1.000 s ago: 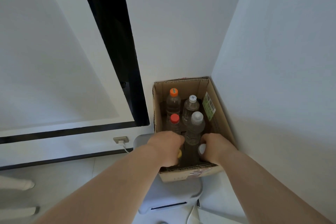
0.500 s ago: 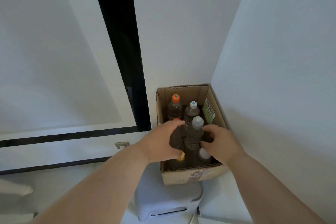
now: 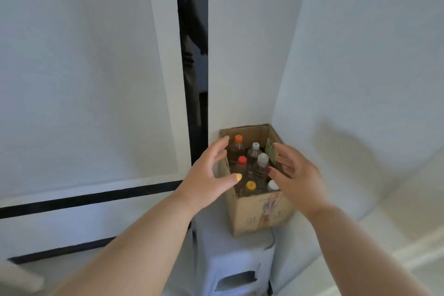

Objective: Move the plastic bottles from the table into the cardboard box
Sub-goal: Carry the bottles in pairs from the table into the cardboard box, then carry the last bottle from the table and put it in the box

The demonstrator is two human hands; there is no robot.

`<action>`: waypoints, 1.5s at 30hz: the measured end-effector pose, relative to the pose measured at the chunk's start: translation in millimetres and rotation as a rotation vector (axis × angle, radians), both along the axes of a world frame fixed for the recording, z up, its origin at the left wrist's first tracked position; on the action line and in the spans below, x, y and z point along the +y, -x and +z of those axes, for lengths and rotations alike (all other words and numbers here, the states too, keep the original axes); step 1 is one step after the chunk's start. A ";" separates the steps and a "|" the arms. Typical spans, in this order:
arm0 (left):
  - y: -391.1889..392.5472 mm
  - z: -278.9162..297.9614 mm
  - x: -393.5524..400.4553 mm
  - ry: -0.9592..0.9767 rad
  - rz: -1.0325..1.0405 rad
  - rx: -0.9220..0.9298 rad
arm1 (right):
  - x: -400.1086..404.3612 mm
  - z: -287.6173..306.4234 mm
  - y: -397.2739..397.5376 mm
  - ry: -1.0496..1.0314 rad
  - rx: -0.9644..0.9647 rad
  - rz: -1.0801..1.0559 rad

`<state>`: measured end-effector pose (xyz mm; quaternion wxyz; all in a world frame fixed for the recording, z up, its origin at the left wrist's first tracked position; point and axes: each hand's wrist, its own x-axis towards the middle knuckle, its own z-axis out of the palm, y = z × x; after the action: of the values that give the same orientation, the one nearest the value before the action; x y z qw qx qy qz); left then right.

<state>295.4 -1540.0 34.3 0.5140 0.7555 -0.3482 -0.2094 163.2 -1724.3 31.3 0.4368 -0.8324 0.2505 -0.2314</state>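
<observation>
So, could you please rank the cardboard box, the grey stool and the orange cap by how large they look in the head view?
1. grey stool, though it is nearer the camera
2. cardboard box
3. orange cap, by far the smallest

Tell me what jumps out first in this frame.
A cardboard box in the wall corner, set on a pale plastic stool, holds upright plastic bottles with an orange cap, red cap and yellow cap. Both hands hover open over it, empty: left hand at its left edge, right hand over its right side.
</observation>
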 end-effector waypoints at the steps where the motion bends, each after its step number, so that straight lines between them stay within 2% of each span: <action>1: 8.9 8.9 13.0 0.027 -0.003 -0.009 | 13.5 6.0 8.8 -0.002 -0.033 -0.004; 5: 51.7 43.7 71.3 0.107 -0.002 -0.069 | 70.9 27.5 46.1 -0.035 -0.152 0.014; 14: 149.3 95.9 186.7 0.166 0.097 -0.158 | 186.7 81.7 132.8 0.014 -0.210 0.116; 24: 307.5 117.5 321.7 0.240 0.243 -0.211 | 308.8 109.8 262.1 0.008 -0.273 0.287; 33: 397.1 141.8 455.4 0.301 0.337 -0.254 | 443.3 144.6 340.5 0.057 -0.313 0.430; 39: 445.7 148.6 581.9 0.368 0.413 -0.305 | 560.7 162.1 376.1 0.105 -0.367 0.518; 45: 487.5 146.9 755.1 0.362 0.470 -0.345 | 707.4 162.3 410.6 0.044 -0.433 0.579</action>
<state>-192.1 -784.9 181.2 0.6075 0.7358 -0.2781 0.1108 -247.4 -1016.9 193.5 0.5093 -0.8096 -0.0990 -0.2746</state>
